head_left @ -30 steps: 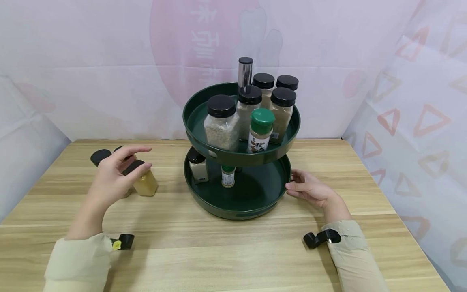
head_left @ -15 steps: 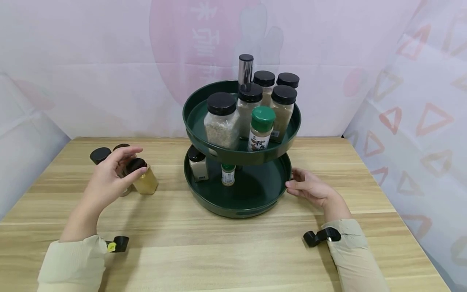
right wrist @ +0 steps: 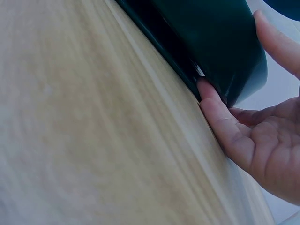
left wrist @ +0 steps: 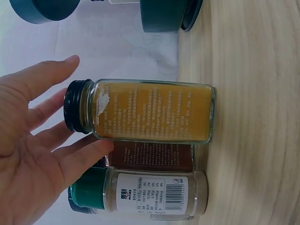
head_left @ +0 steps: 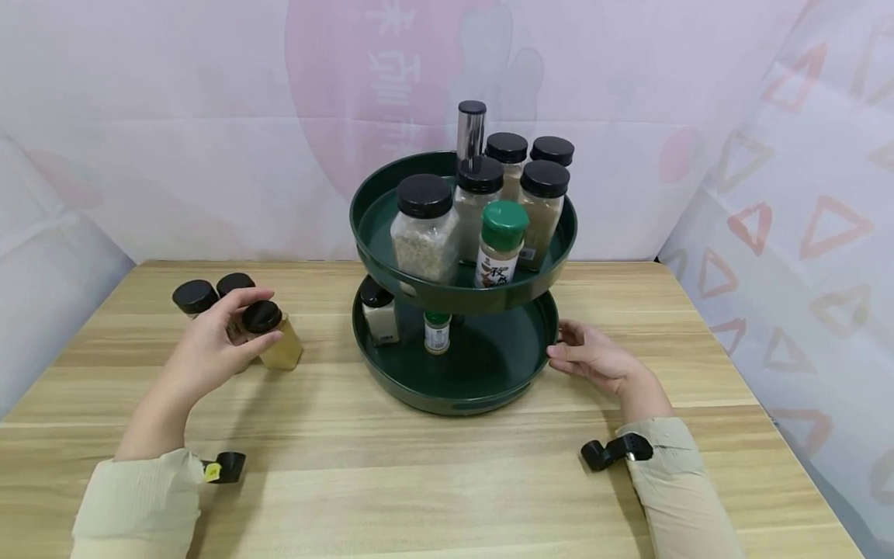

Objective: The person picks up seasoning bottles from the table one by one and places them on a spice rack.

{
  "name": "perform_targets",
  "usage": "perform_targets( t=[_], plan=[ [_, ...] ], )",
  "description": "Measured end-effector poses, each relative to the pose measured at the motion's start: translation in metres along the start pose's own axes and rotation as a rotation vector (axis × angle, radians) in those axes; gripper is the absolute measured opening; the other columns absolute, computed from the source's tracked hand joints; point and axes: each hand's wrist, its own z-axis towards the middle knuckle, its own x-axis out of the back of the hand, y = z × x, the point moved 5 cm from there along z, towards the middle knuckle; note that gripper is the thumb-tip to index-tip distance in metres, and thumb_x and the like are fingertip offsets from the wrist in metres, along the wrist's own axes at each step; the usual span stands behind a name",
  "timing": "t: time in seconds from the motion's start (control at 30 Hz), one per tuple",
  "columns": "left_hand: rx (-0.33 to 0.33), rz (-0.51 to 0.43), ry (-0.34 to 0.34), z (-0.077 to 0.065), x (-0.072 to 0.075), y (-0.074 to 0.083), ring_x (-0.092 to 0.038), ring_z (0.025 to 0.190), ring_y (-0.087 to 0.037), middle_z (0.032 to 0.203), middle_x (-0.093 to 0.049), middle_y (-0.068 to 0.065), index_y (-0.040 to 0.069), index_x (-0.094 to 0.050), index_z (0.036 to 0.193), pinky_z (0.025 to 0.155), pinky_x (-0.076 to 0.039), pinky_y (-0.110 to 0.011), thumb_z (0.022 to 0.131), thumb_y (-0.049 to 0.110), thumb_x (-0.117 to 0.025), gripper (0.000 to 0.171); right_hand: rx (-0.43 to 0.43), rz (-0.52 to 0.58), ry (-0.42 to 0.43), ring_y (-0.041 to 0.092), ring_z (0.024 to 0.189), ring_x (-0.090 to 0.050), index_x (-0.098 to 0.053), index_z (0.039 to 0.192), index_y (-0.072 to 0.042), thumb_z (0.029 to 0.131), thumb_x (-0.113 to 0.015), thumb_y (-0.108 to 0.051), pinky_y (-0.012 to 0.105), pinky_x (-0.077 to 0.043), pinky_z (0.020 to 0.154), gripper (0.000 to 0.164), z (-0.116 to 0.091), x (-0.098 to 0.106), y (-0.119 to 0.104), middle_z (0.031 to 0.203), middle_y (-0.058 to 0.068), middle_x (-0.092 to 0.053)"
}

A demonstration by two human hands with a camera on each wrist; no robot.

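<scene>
My left hand (head_left: 213,341) is spread around the black lid of a square glass jar (left wrist: 152,112) of yellow powder, thumb and fingers on either side. In the left wrist view the thumb stands a little off the lid. Behind that jar are a jar of dark brown powder (left wrist: 152,157) and a green-capped shaker (left wrist: 154,192) with a white label. My right hand (head_left: 594,359) holds the right edge of the lower tray of a dark green two-tier rack (head_left: 454,405). In the right wrist view its thumb lies against the tray's wall and a fingertip sits at the base.
The upper tray (head_left: 464,301) carries several black-lidded jars, a green-capped shaker (head_left: 501,244) and a chrome post (head_left: 471,136). On the lower tray stand a black-lidded jar (head_left: 380,320) and a small green-capped bottle (head_left: 436,338). A wooden table (head_left: 433,481) lies beneath; cloth (head_left: 209,155) hangs behind.
My left hand has moved slightly left and down, closer round the yellow powder jar's lid. The right hand stays at the lower tray's edge. The head view has shifted slightly.
</scene>
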Motion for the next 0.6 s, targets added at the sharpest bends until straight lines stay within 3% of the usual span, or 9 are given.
perform_targets(
  t=[0.1, 0.3, 0.53, 0.6],
  plan=[
    [0.008, 0.01, -0.025, 0.0006, -0.0014, -0.003, -0.05, 0.076, -0.003, 0.123, -0.06, -0.024, 0.007, -0.047, 0.142, 0.058, -0.045, -0.018, 0.09, 0.015, -0.074, 0.06, -0.002, -0.004, -0.002, 0.004, 0.111, -0.052, 0.008, 0.155, 0.006, 0.096, -0.062, -0.008, 0.017, -0.053, 0.094, 0.093, -0.0001, -0.0001, -0.0007, 0.163, 0.028, 0.005],
    [0.003, -0.003, -0.084, 0.0004, -0.0049, -0.0048, -0.052, 0.082, 0.006, 0.128, -0.058, -0.024, 0.008, -0.041, 0.146, 0.063, -0.047, -0.014, 0.09, 0.008, -0.073, 0.065, -0.004, 0.006, -0.005, 0.004, 0.108, -0.054, 0.009, 0.155, 0.006, 0.097, -0.061, -0.007, 0.017, -0.054, 0.094, 0.091, -0.0005, 0.0005, -0.001, 0.162, 0.028, 0.005],
    [0.014, -0.005, -0.134, -0.0007, -0.0075, -0.005, -0.055, 0.079, -0.004, 0.118, -0.063, -0.02, 0.011, -0.043, 0.145, 0.062, -0.046, -0.02, 0.088, 0.005, -0.074, 0.065, -0.005, 0.001, -0.005, 0.005, 0.11, -0.052, 0.008, 0.155, 0.005, 0.097, -0.061, -0.009, 0.018, -0.053, 0.095, 0.092, -0.0006, 0.0014, 0.0013, 0.163, 0.027, 0.006],
    [0.019, -0.01, -0.144, -0.0005, -0.0081, -0.0063, -0.056, 0.081, -0.002, 0.122, -0.061, -0.021, 0.011, -0.043, 0.145, 0.064, -0.047, -0.02, 0.088, 0.006, -0.075, 0.066, -0.004, 0.0, -0.003, 0.005, 0.111, -0.052, 0.008, 0.155, 0.005, 0.097, -0.061, -0.009, 0.018, -0.053, 0.094, 0.092, -0.0001, 0.0016, 0.0018, 0.163, 0.027, 0.006]
  ],
)
